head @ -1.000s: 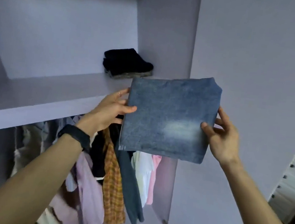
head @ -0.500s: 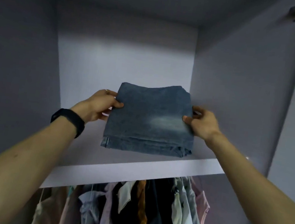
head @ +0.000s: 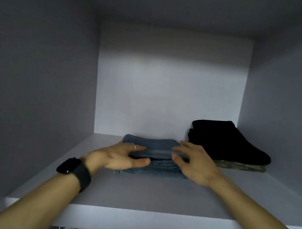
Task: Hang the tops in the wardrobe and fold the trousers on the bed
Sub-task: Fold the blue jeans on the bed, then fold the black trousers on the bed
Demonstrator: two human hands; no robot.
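Folded jeans (head: pixel 157 153) sit on the wardrobe shelf (head: pixel 155 194) beside a black pile (head: pixel 224 142), left hand (head: pixel 120 156) pinching one edge, right hand (head: pixel 195 161) loosely spread on the other; soft, weighty denim, best gripped both sides.

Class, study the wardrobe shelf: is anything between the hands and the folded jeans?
Nothing visible. The left hand pinches the jeans on the shelf; the right hand is at their right edge. The black pile sits apart, further right.
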